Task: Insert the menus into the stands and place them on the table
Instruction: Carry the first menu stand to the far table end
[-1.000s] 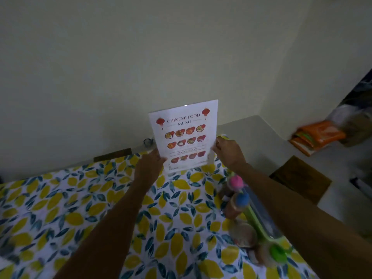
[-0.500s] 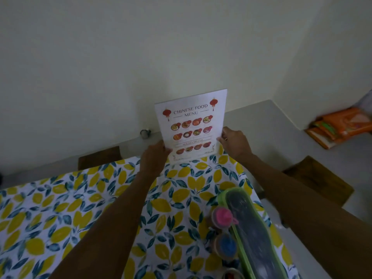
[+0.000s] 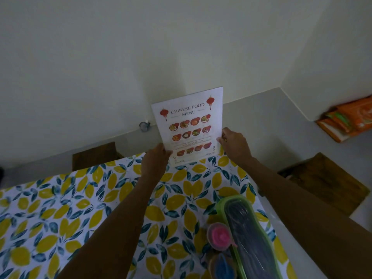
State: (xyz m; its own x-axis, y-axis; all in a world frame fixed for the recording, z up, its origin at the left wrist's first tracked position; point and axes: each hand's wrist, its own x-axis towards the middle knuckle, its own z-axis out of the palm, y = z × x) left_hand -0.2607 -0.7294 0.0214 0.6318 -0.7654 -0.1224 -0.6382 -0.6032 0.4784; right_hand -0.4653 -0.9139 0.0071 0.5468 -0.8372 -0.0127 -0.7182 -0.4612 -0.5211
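Both hands grip the menu by its lower edges: the left hand pinches the lower left corner, the right hand the lower right side. Compared with a second ago, the sheet stands nearer the far table edge, upright, its base about touching the lemon cloth. A stand cannot be made out, so placement looks close to done.

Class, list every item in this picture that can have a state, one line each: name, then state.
Menu: upright, its foot at the table's far edge, gripped at both lower sides.
Left hand: closed on the menu's lower left edge.
Right hand: closed on the menu's lower right edge.
Green-rimmed container: lid on, lying on the tablecloth.
Pink-capped jar: capped, upright.
Blue-capped jar: capped.
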